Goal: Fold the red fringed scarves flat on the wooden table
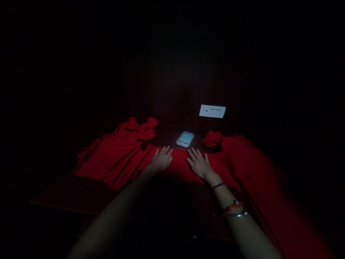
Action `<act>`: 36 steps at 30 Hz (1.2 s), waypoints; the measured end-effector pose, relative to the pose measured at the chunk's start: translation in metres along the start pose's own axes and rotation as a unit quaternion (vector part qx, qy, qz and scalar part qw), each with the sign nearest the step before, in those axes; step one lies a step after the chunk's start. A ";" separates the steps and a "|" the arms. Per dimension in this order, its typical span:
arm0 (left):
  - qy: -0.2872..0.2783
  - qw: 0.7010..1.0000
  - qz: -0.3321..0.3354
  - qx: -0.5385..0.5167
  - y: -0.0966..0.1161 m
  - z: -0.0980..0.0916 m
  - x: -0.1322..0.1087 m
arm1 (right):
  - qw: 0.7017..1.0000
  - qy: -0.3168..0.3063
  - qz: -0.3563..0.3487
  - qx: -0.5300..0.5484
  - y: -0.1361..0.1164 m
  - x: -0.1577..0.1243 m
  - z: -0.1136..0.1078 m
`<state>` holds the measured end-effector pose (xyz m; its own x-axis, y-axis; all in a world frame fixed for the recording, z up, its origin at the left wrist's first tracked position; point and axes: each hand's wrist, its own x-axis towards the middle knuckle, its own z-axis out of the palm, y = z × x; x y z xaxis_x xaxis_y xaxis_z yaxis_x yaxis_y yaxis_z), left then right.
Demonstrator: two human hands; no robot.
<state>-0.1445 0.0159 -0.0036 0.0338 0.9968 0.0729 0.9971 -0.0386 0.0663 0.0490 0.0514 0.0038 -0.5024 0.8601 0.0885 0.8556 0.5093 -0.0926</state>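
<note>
The scene is very dark. A long red cloth [178,166] lies spread across a dark table [72,194]. My left hand [161,158] rests flat on the cloth, fingers stretched out. My right hand [199,163] lies flat on the same cloth just to the right, fingers spread; bracelets circle that wrist. Just beyond my fingertips a phone [184,139] lies on the table with its screen lit.
More red cloth is bunched at the left [115,151], and it trails off the table at the right [264,187]. A small folded red piece [212,139] sits right of the phone. A white wall socket [212,111] is on the dark wall behind.
</note>
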 end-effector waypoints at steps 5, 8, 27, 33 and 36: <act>-0.036 0.999 0.007 -0.001 -0.001 0.005 0.000 | 0.997 -0.064 -0.033 0.005 -0.015 0.001 0.007; -0.032 0.999 0.004 0.003 -0.008 0.007 0.003 | 0.996 -0.070 0.047 -0.019 0.022 -0.005 0.009; -0.047 0.999 0.008 -0.008 -0.007 0.001 0.006 | 0.951 0.169 0.143 -0.217 0.139 -0.074 -0.057; -0.026 0.999 0.034 -0.024 -0.003 0.001 0.002 | 0.995 0.023 -0.079 -0.056 0.020 -0.019 -0.022; -0.075 0.996 0.020 -0.039 -0.002 -0.002 0.001 | 0.995 -0.058 -0.083 -0.003 -0.009 -0.002 -0.003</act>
<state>-0.1468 0.0168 -0.0017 0.0884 0.9934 -0.0728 0.9866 -0.0772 0.1440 0.0423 0.0451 0.0078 -0.6476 0.7619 -0.0130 0.7602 0.6448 -0.0797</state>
